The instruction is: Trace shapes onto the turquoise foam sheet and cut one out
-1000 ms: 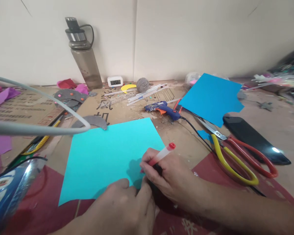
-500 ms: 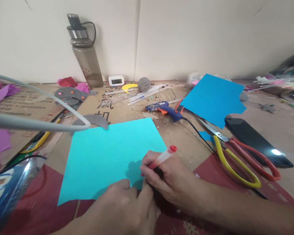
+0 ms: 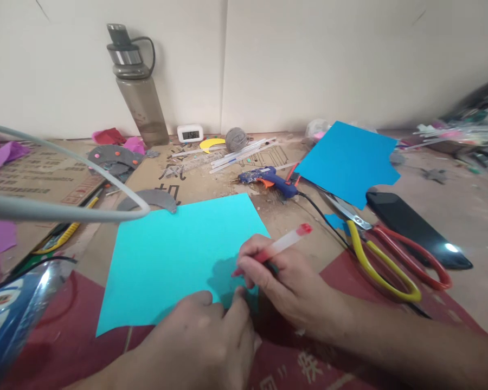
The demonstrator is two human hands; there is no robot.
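A turquoise sheet (image 3: pixel 174 254) lies flat in front of me, its lower right part under my hands. My right hand (image 3: pixel 284 281) is closed around a red and white pen (image 3: pixel 282 242), whose red tip points down and left over the sheet near its lower right. My left hand (image 3: pixel 211 330) rests on the sheet's lower edge, index finger stretched toward the pen tip, the other fingers bent. Whether it pinches anything is hidden. A grey crescent (image 3: pixel 158 199) touches the sheet's top edge.
Right of the sheet are scissors (image 3: pixel 384 260), a black phone (image 3: pixel 415 225) and a blue sheet (image 3: pixel 350 162). Behind lie a glue gun (image 3: pixel 268 180), glue sticks, a yarn ball (image 3: pixel 236 140), a clock (image 3: pixel 190 134) and a bottle (image 3: pixel 140 103). A pale bar (image 3: pixel 65 208) crosses the left.
My right hand has lifted slightly and moved up, and the pen leans further right, showing its tip. My left index finger now shows more clearly. The view has shifted slightly.
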